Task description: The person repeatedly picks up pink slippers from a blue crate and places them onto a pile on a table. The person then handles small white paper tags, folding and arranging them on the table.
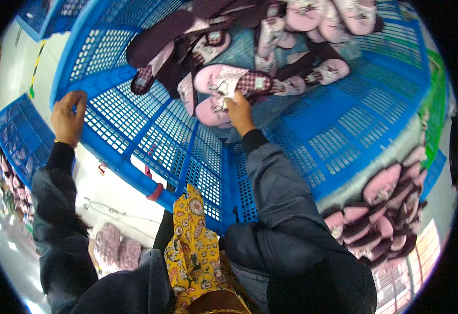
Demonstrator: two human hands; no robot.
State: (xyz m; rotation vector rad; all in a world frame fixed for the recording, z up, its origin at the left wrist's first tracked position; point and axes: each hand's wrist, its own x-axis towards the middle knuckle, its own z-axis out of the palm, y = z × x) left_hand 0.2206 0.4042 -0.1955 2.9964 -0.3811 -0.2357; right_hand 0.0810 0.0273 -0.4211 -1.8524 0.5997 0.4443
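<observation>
The person's right hand, just above the centre of the frame, has its thumb and fingers closed on a pair of pink slippers, at the inner edge near the checked insole. The pair lies one slipper above the other, toes toward the left, within a large blue perforated plastic basket.

At the left of the frame, the left hand curls over the basket's rim; how firmly it grips there cannot be told. More slippers, pink with dark soles, lie jumbled across the upper part of the basket.

A second slipper heap fills the lower right, outside the basket. A yellow floral cloth hangs down the person's front at lower centre, and a smaller blue crate stands at far left.
</observation>
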